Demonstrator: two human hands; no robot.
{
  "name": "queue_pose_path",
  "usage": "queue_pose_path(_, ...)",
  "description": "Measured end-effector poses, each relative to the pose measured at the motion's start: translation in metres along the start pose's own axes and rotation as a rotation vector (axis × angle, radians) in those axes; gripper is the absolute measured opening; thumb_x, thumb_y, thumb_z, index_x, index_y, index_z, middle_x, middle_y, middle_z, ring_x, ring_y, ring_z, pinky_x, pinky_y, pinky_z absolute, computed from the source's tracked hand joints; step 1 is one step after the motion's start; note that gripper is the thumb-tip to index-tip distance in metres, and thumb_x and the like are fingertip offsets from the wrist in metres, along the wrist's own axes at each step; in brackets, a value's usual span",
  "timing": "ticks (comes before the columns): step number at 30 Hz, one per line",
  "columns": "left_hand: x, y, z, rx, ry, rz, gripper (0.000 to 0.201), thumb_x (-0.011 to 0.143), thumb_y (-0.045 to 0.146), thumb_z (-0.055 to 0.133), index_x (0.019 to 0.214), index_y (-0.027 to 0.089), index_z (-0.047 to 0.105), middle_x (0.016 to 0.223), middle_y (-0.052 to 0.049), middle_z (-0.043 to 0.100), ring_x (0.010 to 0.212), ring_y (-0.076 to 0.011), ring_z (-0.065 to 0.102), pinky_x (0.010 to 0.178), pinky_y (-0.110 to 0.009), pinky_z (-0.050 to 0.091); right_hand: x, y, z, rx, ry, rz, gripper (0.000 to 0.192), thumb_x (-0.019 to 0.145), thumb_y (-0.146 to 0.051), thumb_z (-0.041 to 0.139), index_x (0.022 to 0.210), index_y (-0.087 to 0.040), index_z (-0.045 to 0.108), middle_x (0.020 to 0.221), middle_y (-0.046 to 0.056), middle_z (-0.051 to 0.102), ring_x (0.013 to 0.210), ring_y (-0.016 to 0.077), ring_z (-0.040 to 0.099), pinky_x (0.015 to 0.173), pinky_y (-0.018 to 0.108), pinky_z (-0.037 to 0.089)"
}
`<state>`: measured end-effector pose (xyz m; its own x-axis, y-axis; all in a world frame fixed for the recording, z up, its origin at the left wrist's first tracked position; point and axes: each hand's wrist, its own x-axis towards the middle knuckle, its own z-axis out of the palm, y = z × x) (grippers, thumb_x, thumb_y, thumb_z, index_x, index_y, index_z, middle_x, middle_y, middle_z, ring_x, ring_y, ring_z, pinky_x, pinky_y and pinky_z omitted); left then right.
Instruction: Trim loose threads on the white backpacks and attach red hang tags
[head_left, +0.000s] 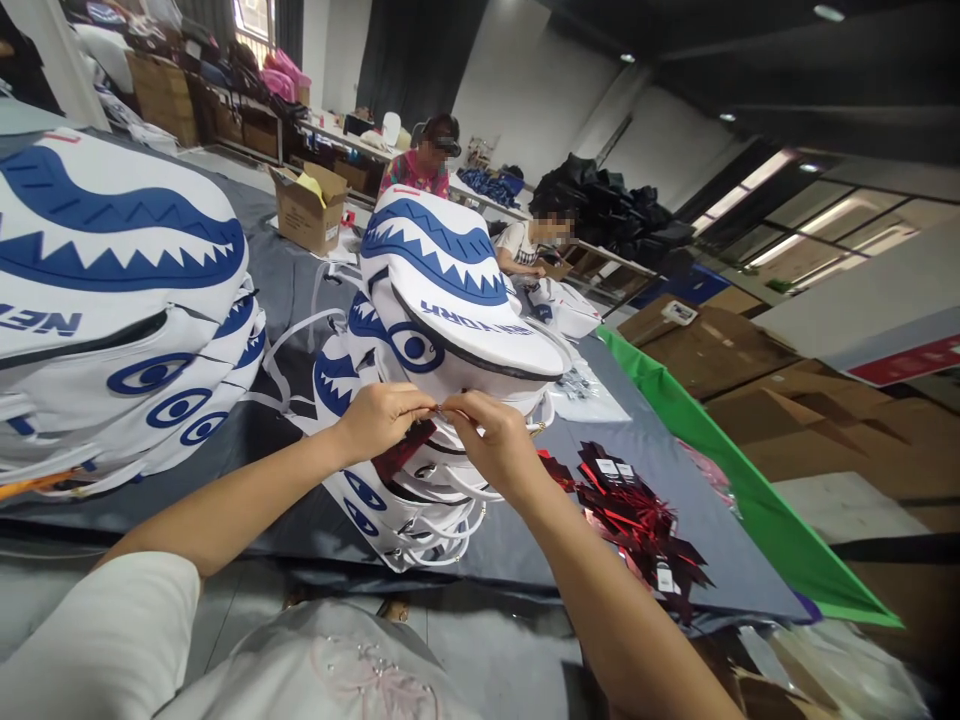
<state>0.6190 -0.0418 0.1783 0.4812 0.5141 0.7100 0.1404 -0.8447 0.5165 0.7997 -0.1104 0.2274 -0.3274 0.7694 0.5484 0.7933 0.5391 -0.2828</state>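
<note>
A stack of white bags printed with blue shark mouths and eyes (442, 300) stands on the grey table cover (525, 540) in front of me. My left hand (382, 415) and my right hand (491, 440) meet at the front of the stack, fingertips pinched together on a small fastener with a dark red hang tag (401, 452) hanging below it. White cords loop out under my hands. Whether each hand grips the tag or only its string is too small to tell.
A second stack of shark bags (112, 290) lies at the left. A heap of dark red tags (637, 520) sits to the right of my hands. Green cloth (750, 490) edges the table. Two people sit at tables behind, beside a cardboard box (311, 210).
</note>
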Motion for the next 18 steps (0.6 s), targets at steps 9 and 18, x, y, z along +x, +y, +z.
queue_pose_path(9,0.0002,0.0011,0.0016,0.166,-0.078,-0.046,0.019,0.089,0.015,0.05,0.087,0.019,0.069,0.081,-0.003,0.071,0.076,-0.0157,0.065,0.065,-0.025,0.041,0.0004,-0.0031,-0.0005,-0.369,-0.131,-0.128,0.026,0.098,-0.017,0.042,0.092,-0.019,0.068,0.074,0.004,0.062,0.068,0.0165,0.055,0.063,0.027,0.036)
queue_pose_path(18,0.004,0.0058,0.0006,0.292,-0.166,-0.134,0.008,0.088,0.023,0.058,0.09,0.02,0.064,0.081,-0.002,0.07,0.076,-0.0181,0.065,0.062,-0.027,0.04,0.0037,-0.0017,0.0052,-0.414,-0.112,-0.285,0.026,0.098,-0.016,0.043,0.081,-0.016,0.062,0.065,0.002,0.059,0.06,0.016,0.05,0.065,0.031,0.03)
